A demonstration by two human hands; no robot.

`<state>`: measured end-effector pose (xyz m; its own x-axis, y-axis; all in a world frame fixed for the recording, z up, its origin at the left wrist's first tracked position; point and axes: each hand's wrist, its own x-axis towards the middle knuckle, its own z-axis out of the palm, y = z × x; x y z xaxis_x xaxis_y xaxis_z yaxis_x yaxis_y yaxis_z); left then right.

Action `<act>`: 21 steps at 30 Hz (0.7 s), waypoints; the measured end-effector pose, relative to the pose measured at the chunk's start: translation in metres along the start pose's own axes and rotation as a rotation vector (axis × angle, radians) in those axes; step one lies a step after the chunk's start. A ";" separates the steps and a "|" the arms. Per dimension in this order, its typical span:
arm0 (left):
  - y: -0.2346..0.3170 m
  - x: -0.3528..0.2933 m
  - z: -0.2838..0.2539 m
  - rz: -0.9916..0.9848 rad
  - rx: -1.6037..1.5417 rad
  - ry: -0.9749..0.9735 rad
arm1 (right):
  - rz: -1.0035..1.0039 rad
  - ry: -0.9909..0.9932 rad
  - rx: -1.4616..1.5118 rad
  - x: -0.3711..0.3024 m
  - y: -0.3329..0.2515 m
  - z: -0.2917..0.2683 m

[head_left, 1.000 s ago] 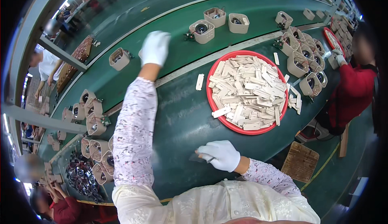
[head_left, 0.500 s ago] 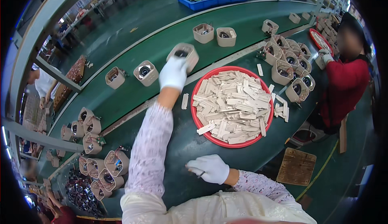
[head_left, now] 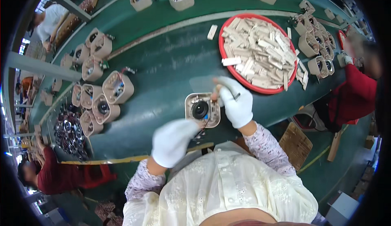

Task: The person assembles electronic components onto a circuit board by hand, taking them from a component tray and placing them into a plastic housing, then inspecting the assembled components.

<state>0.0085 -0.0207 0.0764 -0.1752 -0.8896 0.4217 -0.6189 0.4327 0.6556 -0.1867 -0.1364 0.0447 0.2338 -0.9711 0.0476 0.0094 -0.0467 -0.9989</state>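
A beige speaker housing (head_left: 190, 108) stands on the green worktable just in front of me, its open side up. Inside it sits a round black speaker (head_left: 200, 109) with a blue part and thin wires beside it. My left hand (head_left: 173, 142), white-gloved and blurred, has its fingers closed at the housing's near left rim. At the right rim is my right hand (head_left: 237, 103), also gloved, with bare fingertips bent inward. A thin dark tool (head_left: 237, 97), its kind unclear, lies pinched in the right fingers.
A red round tray (head_left: 222, 48) heaped with off-white plastic strips (head_left: 260, 50) stands ahead to the right. More housings (head_left: 118, 88) cluster at left, beside a pile of black wired parts (head_left: 69, 130). Several ride the green belt (head_left: 163, 20). A co-worker in red (head_left: 346, 91) sits at right.
My left hand has brought a housing from the belt to the table before me. My right hand has moved up to it. The view has tilted downward.
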 end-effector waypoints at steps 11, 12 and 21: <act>-0.005 -0.004 0.009 0.448 0.636 -0.323 | -0.336 -0.227 -0.336 0.009 0.008 0.014; -0.004 -0.004 0.006 0.402 0.568 -0.414 | -0.424 -0.220 -0.449 0.005 0.007 0.014; -0.044 -0.011 -0.033 0.411 0.557 -0.395 | -0.533 -0.612 -0.339 0.037 -0.014 0.001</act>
<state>0.0631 -0.0254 0.0632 -0.6662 -0.7061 0.2401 -0.7194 0.6933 0.0425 -0.1769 -0.1714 0.0606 0.7617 -0.5089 0.4011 -0.0007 -0.6196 -0.7849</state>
